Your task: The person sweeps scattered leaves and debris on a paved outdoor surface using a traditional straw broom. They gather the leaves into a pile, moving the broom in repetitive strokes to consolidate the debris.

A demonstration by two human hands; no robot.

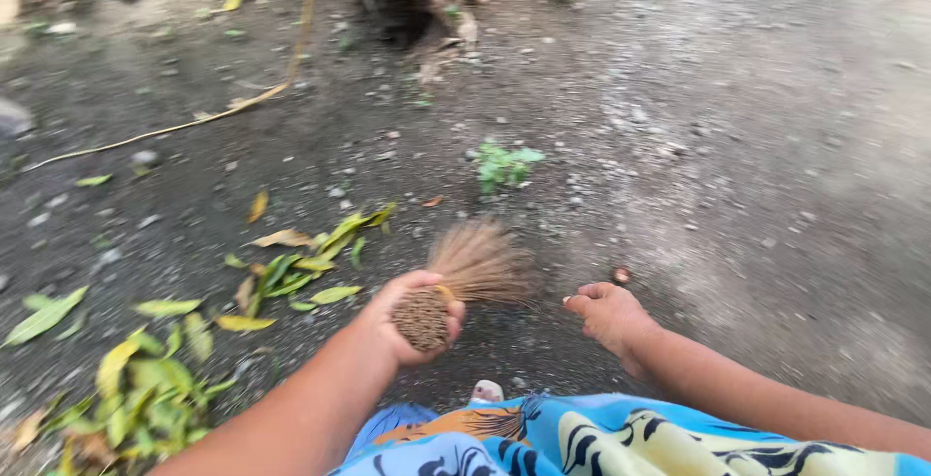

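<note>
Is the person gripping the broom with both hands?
No, only the left hand grips the broom; the right hand hangs empty beside it.

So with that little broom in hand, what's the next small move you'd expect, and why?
Probably a short sweep to the left. The left hand grips the stick broom by its bound end, bristles fanned toward the ground, and loose yellow-green leaves lie just left of them, short of the bigger leaf pile. The right hand hangs free, holding nothing.
</note>
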